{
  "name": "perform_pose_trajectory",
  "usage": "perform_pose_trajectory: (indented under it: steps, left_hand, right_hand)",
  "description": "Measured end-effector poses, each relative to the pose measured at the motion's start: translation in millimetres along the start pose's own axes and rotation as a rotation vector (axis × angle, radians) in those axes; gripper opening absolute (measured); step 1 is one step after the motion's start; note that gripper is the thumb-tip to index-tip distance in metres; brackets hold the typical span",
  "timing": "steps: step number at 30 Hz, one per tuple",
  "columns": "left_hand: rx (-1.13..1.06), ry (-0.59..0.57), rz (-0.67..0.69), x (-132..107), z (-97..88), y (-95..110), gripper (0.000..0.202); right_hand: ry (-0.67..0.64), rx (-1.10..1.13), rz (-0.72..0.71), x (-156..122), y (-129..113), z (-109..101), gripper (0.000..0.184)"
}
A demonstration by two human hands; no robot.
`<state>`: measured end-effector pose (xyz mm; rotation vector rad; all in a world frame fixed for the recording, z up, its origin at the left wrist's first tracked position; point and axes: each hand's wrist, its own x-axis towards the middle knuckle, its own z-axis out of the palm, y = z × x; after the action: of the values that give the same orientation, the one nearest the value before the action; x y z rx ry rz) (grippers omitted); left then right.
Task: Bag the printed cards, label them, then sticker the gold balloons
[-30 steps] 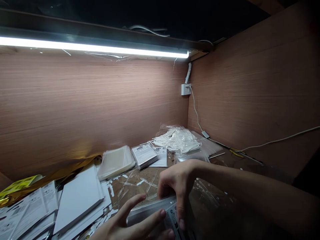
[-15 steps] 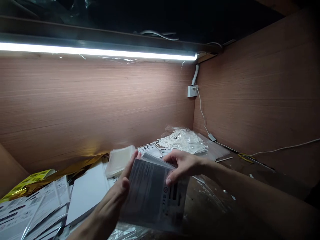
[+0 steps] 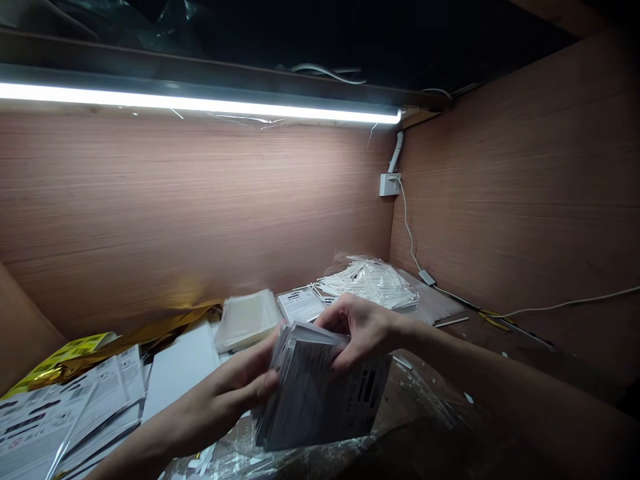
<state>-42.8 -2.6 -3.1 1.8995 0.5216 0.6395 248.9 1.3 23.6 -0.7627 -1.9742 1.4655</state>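
A stack of printed cards in clear sleeves (image 3: 315,393) stands tilted between my two hands, over the table. My right hand (image 3: 357,333) grips its upper edge, the thumb on the near face and the fingers behind. Against the stack's left side lies my left hand (image 3: 250,383), closed round that edge with its thumb in front; its fingertips are hidden behind the cards. The cards' lower edges are a little uneven. Dark slots and small printed marks show on the front card.
Left of my hands lie loose printed cards (image 3: 40,427), plain white sheets (image 3: 180,360) and gold foil (image 3: 175,327). Behind are a pile of clear sleeves (image 3: 249,320) and a bag of white sticks (image 3: 373,280). A cable (image 3: 407,220) runs down the corner.
The stack has turned more upright and its cards now sit closer together. My left hand has gone from lying flat along the edge to closing round it.
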Motion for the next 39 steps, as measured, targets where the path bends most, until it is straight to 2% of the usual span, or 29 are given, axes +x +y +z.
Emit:
perform_pose_trajectory:
  steps: [2,3,9,12,15,17,20,22,27,30,34,37,39]
  left_hand:
    - [-0.246,-0.149,-0.109,2.7,-2.0,3.5,0.064]
    - [-0.327,-0.166,-0.149,3.9,-0.1,3.9,0.065]
    - [-0.379,0.051,-0.162,11.2,28.7,3.7,0.037]
    - [-0.341,0.151,-0.129,12.3,38.5,4.0,0.037]
    - [-0.367,0.186,-0.172,6.9,33.6,2.1,0.044]
    - [-0.444,0.151,-0.192,1.3,22.9,-0.7,0.047]
    - [-0.545,-0.015,-0.19,-3.8,7.5,-5.5,0.043]
    - [-0.549,-0.068,-0.196,-3.0,3.9,-7.2,0.038]
    - [-0.474,-0.002,-0.201,5.8,11.5,-2.1,0.03]
    - [-0.48,0.027,-0.219,8.9,13.4,1.8,0.034]
    - [-0.517,0.158,-0.232,8.7,16.7,8.4,0.04]
    - [-0.458,0.227,-0.212,7.4,24.8,18.1,0.053]
    - [-0.404,0.258,-0.216,6.7,29.7,24.3,0.054]
  right_hand:
    - [-0.011,-0.034,0.019,1.1,-4.7,2.5,0.055]
    - [-0.016,-0.058,0.029,2.4,-6.7,3.6,0.056]
    - [-0.041,-0.204,-0.001,14.1,-11.2,4.4,0.051]
    - [-0.067,-0.288,-0.009,16.9,-14.8,3.3,0.051]
    - [-0.116,-0.279,0.016,14.9,-17.5,1.1,0.052]
    - [-0.132,-0.209,0.027,11.6,-17.5,-0.6,0.054]
    - [-0.147,-0.125,0.029,7.5,-16.1,-2.5,0.059]
    - [-0.16,-0.109,0.04,7.3,-14.8,-3.0,0.061]
    - [-0.124,-0.073,0.053,11.3,-13.0,-3.2,0.059]
    - [-0.125,-0.056,0.062,8.2,-16.4,-4.5,0.06]
    - [-0.102,-0.211,0.118,-0.6,-23.7,-5.5,0.057]
    - [-0.087,-0.247,0.122,-2.3,-26.6,-3.1,0.056]
    - [-0.097,-0.272,0.122,-0.9,-27.0,-1.3,0.057]
